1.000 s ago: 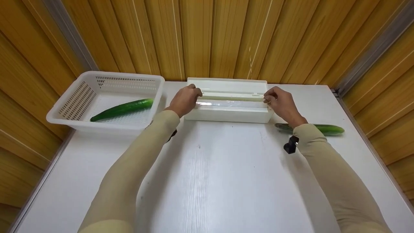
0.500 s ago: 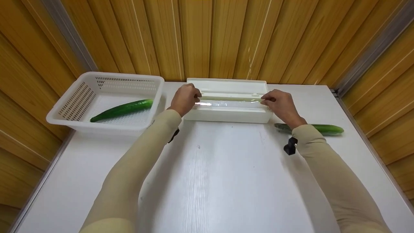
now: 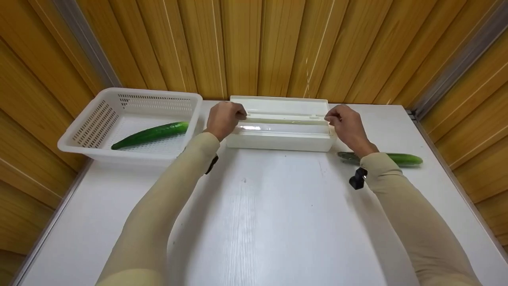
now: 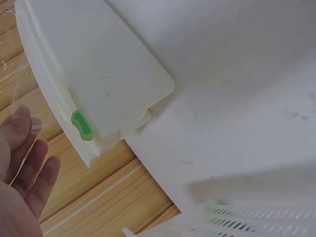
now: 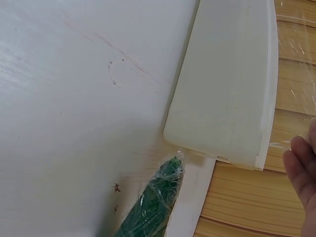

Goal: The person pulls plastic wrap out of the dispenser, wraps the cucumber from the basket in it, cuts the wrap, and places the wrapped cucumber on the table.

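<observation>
A white cling film dispenser (image 3: 279, 142) stands at the back of the table with its lid (image 3: 279, 105) raised. Thumb and forefinger of my left hand (image 3: 224, 121) pinch one side of a clear sheet of cling film (image 4: 11, 74) at the dispenser's left end. At the opposite end, my right hand (image 3: 349, 127) pinches the film's other side, stretched between both hands over the box. A green slider (image 4: 82, 126) shows on the dispenser in the left wrist view. Beneath the right wrist lies a cucumber (image 3: 405, 159), wrapped in film as the right wrist view shows.
To the left stands a white plastic basket (image 3: 79, 146) with perforated sides, holding an unwrapped cucumber (image 3: 149, 136). A wood-patterned wall (image 3: 278, 47) rises directly behind the dispenser. The white tabletop (image 3: 270, 222) stretches toward me between my forearms.
My right hand shifted slightly left, then back right, while my left hand edged left, so the hands are now a little farther apart. The basket, dispenser and cucumbers have stayed put.
</observation>
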Demonstrator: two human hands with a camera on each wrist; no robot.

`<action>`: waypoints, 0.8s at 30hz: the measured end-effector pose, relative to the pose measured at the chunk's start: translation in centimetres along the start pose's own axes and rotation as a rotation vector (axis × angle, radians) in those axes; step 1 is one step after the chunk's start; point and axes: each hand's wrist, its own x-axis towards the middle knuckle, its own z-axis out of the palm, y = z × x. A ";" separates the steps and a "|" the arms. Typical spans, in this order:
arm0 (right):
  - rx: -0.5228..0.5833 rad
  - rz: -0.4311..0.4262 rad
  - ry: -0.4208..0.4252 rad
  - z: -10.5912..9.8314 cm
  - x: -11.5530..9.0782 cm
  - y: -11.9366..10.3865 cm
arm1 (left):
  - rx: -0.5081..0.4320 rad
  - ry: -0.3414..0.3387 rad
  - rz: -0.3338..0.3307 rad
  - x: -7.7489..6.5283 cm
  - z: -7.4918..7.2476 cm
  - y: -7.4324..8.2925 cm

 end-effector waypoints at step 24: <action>0.069 0.030 0.084 -2.2 0.9 -1.5 | -0.070 0.077 0.032 0.7 -3.5 0.6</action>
